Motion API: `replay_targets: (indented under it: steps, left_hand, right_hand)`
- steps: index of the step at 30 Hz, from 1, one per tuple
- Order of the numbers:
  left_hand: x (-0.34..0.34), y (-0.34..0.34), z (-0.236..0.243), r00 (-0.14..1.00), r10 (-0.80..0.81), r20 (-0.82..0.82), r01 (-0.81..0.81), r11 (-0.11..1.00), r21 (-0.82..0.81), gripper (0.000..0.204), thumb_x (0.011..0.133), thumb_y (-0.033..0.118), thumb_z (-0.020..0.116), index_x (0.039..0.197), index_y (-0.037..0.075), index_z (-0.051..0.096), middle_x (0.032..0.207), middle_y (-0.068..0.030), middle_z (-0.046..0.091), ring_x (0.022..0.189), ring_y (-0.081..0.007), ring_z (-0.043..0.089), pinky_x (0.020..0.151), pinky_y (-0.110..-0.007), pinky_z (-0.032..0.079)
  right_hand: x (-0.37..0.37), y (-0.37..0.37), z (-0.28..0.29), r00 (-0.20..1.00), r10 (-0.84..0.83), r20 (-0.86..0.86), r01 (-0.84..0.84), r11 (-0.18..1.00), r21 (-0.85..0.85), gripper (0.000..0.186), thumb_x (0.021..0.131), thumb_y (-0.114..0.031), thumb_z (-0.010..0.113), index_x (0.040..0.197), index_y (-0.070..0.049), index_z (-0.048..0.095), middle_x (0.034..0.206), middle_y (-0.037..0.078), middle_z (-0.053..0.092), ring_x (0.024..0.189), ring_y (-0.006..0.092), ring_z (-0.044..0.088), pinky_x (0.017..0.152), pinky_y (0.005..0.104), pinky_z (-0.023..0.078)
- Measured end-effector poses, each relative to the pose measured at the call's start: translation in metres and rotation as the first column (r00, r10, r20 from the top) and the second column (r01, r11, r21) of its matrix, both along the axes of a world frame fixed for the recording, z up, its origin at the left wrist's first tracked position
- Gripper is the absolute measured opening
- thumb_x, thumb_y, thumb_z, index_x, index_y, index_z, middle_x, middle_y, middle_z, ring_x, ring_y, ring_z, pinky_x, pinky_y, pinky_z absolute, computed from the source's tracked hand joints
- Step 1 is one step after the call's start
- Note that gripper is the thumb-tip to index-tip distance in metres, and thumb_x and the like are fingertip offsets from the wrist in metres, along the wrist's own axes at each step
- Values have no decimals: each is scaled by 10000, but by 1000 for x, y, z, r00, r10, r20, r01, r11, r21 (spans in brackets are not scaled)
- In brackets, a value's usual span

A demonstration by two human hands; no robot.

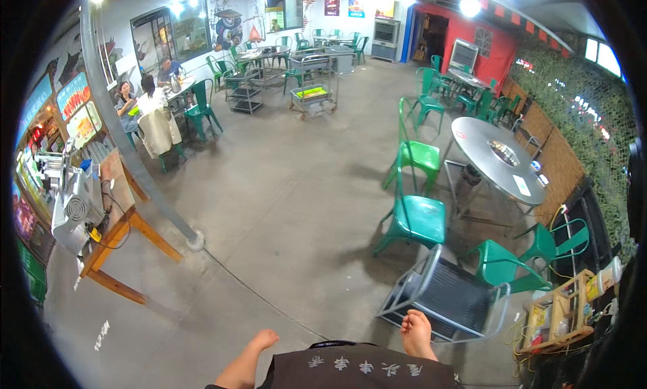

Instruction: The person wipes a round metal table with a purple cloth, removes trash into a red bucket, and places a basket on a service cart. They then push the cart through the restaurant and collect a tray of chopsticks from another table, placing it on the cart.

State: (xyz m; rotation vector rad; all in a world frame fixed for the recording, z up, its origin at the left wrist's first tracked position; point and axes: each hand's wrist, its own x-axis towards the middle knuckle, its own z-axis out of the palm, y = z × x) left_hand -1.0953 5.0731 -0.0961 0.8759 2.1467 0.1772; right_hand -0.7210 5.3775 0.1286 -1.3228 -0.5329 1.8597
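Observation:
My left hand (265,339) hangs low over the grey floor, its fingers curled in and nothing showing in it. My right hand (416,330) is raised beside the near corner of a grey metal cart (446,296) with dark ribbed shelves. Its fingers are bent closed, and no object shows in them. Whether it touches the cart's frame I cannot tell. A dark apron (360,369) with pale lettering covers my front between the two arms.
Right of the floor stand green metal chairs (418,217) and a round steel table (495,153). A wooden rack (559,311) leans near the right edge. At left are a pole (145,166) and a wooden table (111,254) bearing a machine (77,207). People (155,99) sit farther back near carts (313,85).

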Motion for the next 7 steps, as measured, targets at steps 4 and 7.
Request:
replay_targets:
  steps: [4,7]
  left_hand:
    - [-122,120,84,897,412,158,-440,857,269,368,847,314,651,1107,55,668,1058,-165,700,985,-274,661,864,-403,513]
    - [-211,194,162,847,423,323,-525,759,384,423,858,331,654,1189,69,639,1094,-172,695,1056,-260,652,906,-408,501]
  right_hand:
    - [-131,86,54,964,260,61,-267,936,229,80,899,-42,551,971,-48,585,763,65,595,617,125,529,526,257,425]
    - [-223,146,80,955,293,40,-295,940,173,103,888,-26,540,983,-44,577,763,60,584,599,109,501,528,246,410]
